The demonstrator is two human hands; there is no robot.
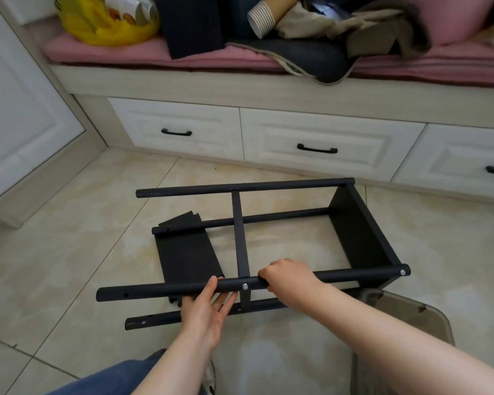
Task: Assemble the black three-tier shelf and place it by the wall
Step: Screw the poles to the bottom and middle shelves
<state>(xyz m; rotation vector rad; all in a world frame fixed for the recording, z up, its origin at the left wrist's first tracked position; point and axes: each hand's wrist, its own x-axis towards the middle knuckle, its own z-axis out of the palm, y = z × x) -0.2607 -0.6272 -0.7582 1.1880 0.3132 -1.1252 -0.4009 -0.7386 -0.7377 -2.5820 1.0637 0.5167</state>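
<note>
The black shelf [360, 232] lay on its side on the tiled floor [69, 252] in the middle of the frame, partly built. It had four long poles running left to right. Two panels were fixed between them: one at the right end and one near the middle, seen edge-on. A third, loose panel [188, 252] lay flat on the floor at the left, under the pole ends. Two silver screw heads showed on the near upper pole [169, 290], one at the middle panel and one at the right end.

The two hands were apart on that pole, either side of the middle panel. The left hand [208, 306] reached up beneath it with straight fingers, the thumb against the pole. The right hand [288, 273] was wrapped round the pole.

Across the upper frame ran a built-in bench [183, 81] with three white drawers, each with one black handle and all closed. On its pink cushion [111, 49] sat one yellow plastic bag [106, 27] at upper left holding packets too blurred to identify. Beside it were a dark bag, one stack of paper cups [261, 18] lying tilted, and crumpled cloth.
</note>
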